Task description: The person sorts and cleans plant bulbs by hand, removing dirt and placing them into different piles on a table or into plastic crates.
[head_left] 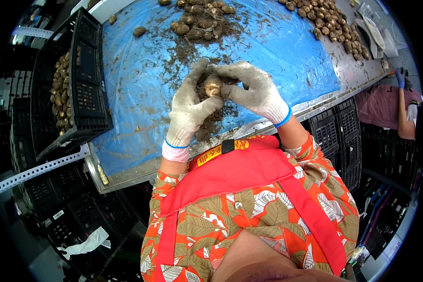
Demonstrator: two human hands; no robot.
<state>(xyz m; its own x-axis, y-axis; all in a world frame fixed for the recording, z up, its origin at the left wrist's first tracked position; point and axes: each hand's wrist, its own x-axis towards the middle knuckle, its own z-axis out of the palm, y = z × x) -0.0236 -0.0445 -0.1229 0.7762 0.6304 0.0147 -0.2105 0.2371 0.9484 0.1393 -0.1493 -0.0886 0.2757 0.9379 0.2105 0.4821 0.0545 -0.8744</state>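
Observation:
Both my hands wear dirty white knit gloves and hold one taro-like root tuber (213,85) between them, above the blue plastic sheet (134,116). My left hand (194,102) grips it from the left, thumb at its lower edge. My right hand (252,88) closes on it from the right, fingers over its top. Some of the tuber is hidden by the gloves. Dark soil and root fibres (209,127) lie below the hands. Beyond them is a heap of soiled, hairy tubers (201,21).
A black plastic crate (88,81) with tubers stands at the left edge. Cleaner tubers (331,24) are piled at the back right on the metal table (352,70). Another person's gloved hand (401,78) is at the far right. Black crates (335,137) stand below the table edge.

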